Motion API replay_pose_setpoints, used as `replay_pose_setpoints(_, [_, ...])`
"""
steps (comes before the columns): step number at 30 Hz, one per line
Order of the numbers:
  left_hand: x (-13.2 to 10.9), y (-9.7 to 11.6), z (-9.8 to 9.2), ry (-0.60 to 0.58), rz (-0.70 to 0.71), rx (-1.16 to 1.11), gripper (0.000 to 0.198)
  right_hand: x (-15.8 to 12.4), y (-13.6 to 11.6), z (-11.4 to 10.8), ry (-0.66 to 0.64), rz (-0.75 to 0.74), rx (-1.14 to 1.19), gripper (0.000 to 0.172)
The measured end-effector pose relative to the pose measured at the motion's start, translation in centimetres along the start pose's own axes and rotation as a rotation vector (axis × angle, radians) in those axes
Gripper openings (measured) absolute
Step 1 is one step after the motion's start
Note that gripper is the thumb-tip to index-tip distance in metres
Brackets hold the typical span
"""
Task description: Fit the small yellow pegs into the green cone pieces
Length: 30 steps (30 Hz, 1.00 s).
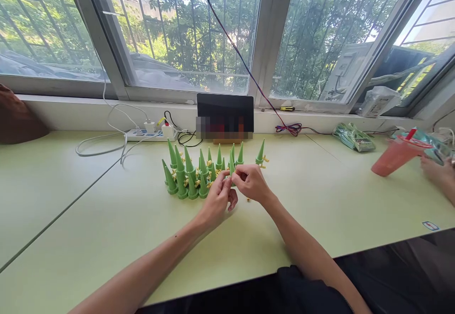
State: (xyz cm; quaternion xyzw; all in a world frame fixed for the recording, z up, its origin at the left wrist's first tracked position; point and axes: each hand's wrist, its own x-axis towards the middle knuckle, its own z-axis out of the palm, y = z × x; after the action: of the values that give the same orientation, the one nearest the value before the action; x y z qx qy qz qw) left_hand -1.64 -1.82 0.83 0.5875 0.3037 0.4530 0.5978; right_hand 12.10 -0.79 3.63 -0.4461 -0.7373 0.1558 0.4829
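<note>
Over the table, my left hand [217, 195] grips a green cone-shaped watering spike [232, 163] that points upward. The fingers of my right hand [253, 181] are pinched together against the same spike; whatever lies between those fingertips is hidden. Just left of my hands, several more green spikes [180, 181] stand point up in a tight cluster, with small yellow valves [209, 164] showing among them. One separate spike [260, 152] with a yellow valve stands behind my right hand. A tiny yellowish piece [248, 199] lies beside my right wrist.
A dark-screened tablet [225, 110] leans by the window sill. Left of it lies a power strip [142, 136] with cables. To the right are a tilted red drink cup [401, 155], a green plastic packet [353, 137] and another person's hand [439, 174].
</note>
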Motion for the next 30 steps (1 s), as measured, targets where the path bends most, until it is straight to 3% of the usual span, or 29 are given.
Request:
replay_pose_setpoints(9, [0.1,0.1,0.1,0.050,-0.001,0.133,0.035,0.2,-0.1,-0.4,0.016,0.002,-0.091,0.043])
replay_pose_setpoints(15, [0.1,0.2,-0.1,0.168,0.064,0.579,0.035,0.7,0.8,-1.2,0.208,0.041,-0.159,0.051])
replay_pose_setpoints(19, [-0.1,0.2,-0.3,0.126,0.127,0.814,0.034,0.9,1.3,-1.6,0.267,0.057,-0.192,0.052])
replay_pose_setpoints(30, [-0.2,1.4,-0.2,-0.035,0.007,1.322,0.031,0.8,1.7,-1.2,0.243,0.044,-0.187,0.051])
